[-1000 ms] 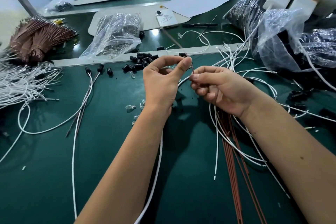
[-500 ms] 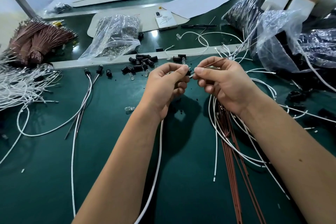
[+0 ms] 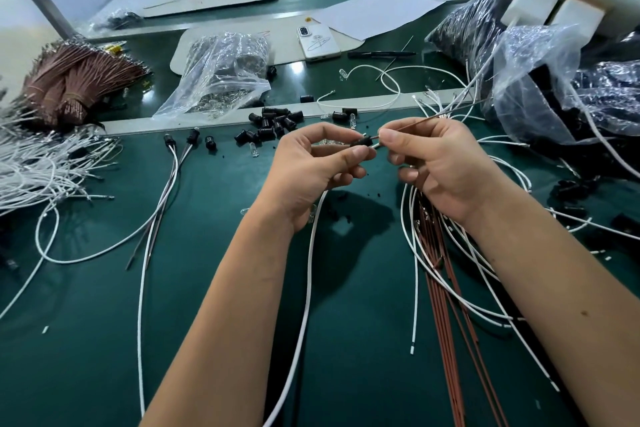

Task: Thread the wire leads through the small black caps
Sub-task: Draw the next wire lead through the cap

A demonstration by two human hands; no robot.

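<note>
Black plastic marks the centre of the work: a small black cap (image 3: 362, 142) sits pinched between the thumb and forefinger of the left hand (image 3: 311, 170), held above the green tabletop (image 3: 207, 288). The right hand (image 3: 446, 166) meets it from the other side, its thumb and forefinger pinching a brown wire lead (image 3: 415, 123) whose near end touches the cap, while the rest slants up and away to the right. A short white end shows at the cap just between the two thumbs. A white wire (image 3: 304, 305) hangs from under the left hand and trails down toward the near edge of the tabletop; whether it runs into the cap I cannot tell.

Beyond the hands lies a loose heap of black caps (image 3: 273, 125) close to a pale strip (image 3: 214, 120) that crosses the tabletop. Left of the heap, two finished-looking leads (image 3: 173, 163) with black caps on their tips lie side by side. A bundle of brown wires (image 3: 76, 83) rests at the far left, with a spread of white wires (image 3: 38, 166) in front of it. Brown wires (image 3: 446, 305) and looping white ones lie under the right forearm. A clear plastic bag (image 3: 221, 76) sits behind the strip, a white phone (image 3: 317, 42) further back, and dark bags (image 3: 571, 87) fill the right side.
</note>
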